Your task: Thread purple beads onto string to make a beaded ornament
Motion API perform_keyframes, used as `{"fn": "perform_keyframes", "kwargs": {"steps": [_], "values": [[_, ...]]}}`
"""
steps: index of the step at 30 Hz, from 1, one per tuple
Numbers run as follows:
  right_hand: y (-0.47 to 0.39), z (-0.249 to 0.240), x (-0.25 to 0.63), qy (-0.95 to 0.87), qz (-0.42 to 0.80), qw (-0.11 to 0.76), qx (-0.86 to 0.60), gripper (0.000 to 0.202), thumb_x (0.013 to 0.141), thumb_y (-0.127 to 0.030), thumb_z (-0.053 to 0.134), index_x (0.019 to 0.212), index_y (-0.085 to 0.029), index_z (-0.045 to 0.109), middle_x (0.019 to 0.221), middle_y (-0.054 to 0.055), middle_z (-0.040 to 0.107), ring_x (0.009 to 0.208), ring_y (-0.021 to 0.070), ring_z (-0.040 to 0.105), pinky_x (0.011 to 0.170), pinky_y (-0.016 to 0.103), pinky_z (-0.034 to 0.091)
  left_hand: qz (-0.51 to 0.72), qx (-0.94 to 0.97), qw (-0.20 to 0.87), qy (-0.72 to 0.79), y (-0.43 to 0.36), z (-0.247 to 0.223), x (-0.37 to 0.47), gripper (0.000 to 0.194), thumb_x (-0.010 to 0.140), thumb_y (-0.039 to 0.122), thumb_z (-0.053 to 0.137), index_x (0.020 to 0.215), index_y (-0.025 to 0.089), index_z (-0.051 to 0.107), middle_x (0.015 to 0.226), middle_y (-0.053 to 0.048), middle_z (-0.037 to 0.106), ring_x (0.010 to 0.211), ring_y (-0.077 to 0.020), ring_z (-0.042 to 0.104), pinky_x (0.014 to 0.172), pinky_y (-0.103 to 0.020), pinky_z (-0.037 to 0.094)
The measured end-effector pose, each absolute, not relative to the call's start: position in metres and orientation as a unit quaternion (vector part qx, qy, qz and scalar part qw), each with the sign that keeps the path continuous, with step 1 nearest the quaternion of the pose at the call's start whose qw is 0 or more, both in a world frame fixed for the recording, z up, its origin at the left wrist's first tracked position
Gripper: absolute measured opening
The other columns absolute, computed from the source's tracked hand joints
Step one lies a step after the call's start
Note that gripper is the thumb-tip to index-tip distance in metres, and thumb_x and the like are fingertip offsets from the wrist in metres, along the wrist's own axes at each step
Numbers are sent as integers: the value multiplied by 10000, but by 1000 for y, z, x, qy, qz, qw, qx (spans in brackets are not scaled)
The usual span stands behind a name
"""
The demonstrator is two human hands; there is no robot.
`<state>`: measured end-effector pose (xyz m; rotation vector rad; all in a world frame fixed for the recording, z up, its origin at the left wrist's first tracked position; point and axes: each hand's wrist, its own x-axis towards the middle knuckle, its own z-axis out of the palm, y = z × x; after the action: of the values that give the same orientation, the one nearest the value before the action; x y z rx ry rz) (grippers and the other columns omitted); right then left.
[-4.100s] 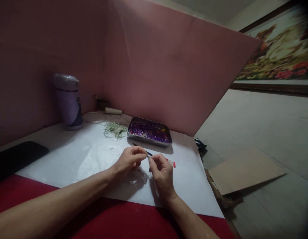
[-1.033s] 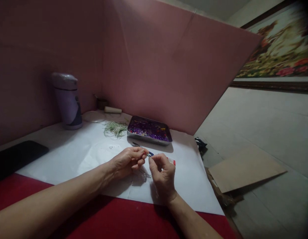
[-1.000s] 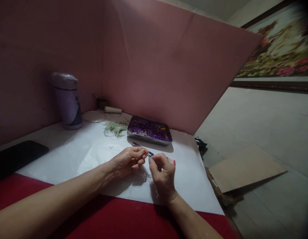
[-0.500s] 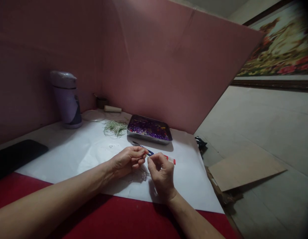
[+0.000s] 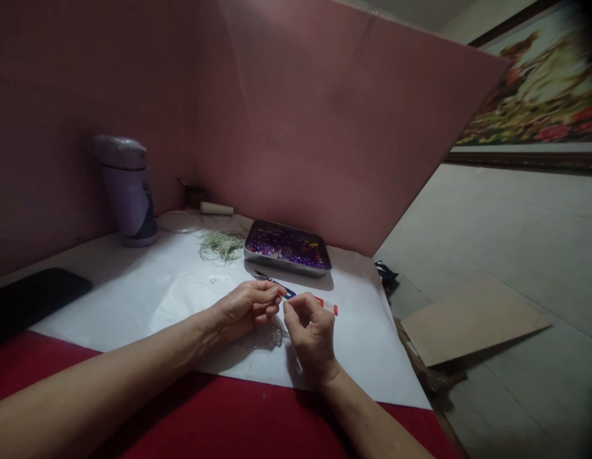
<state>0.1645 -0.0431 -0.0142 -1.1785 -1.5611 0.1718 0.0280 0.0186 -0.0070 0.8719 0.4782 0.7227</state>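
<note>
My left hand [image 5: 245, 306] is closed in a pinch, with a tiny reddish bit showing at its fingertips. Close beside it, my right hand [image 5: 312, 335] also pinches, thumb against forefinger. A small pale bit shows between the two sets of fingertips, too small to name. Beneath the hands lies a clear, shiny clump [image 5: 271, 336], partly covered, on the white sheet [image 5: 362, 344]. Just beyond the fingers is a blue-handled pointed tool [image 5: 275, 284], like snips, partly hidden. A red and clear item [image 5: 329, 306] lies behind my right hand.
A metal tray [image 5: 286, 264] of purple beads stands at the back, beside tangled green thread [image 5: 222, 246]. Farther left are a lilac flask [image 5: 128, 197] and a black flat object [image 5: 37, 299]. A pale roll [image 5: 216, 208] lies by the pink panel [image 5: 296, 127].
</note>
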Motion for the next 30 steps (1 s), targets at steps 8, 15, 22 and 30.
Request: {"fn": "perform_keyframes", "kwargs": {"steps": [8, 15, 22, 30], "values": [[-43, -16, 165, -668, 83, 544, -501, 144, 804, -212, 540, 666, -180, 517, 517, -47, 486, 434, 82, 413, 448, 213, 324, 342, 416, 808, 239, 15, -2, 28, 172, 675, 204, 712, 774, 111, 607, 574, 29, 458, 475, -44, 364, 445, -192, 197], [-43, -16, 165, -668, 90, 548, -496, 161, 807, -222, 545, 657, -169, 522, 516, -41, 491, 437, 79, 414, 442, 204, 320, 343, 430, 804, 225, 15, -2, 28, 169, 692, 206, 694, 693, 112, 554, 576, 21, 453, 481, -49, 362, 440, -182, 199], [-42, -18, 166, -672, 96, 544, -493, 152, 805, -220, 548, 664, -168, 526, 511, -46, 479, 435, 77, 402, 438, 205, 305, 340, 430, 806, 224, 16, -4, 29, 185, 696, 232, 701, 699, 117, 556, 568, 25, 446, 477, -48, 359, 438, -186, 195], [-41, -19, 166, -673, 106, 541, -493, 136, 813, -219, 550, 689, -166, 540, 539, -35, 519, 453, 81, 433, 455, 204, 330, 343, 431, 801, 233, 15, -1, 29, 179, 681, 219, 703, 691, 111, 561, 562, 22, 449, 489, -51, 363, 455, -192, 207]]}}
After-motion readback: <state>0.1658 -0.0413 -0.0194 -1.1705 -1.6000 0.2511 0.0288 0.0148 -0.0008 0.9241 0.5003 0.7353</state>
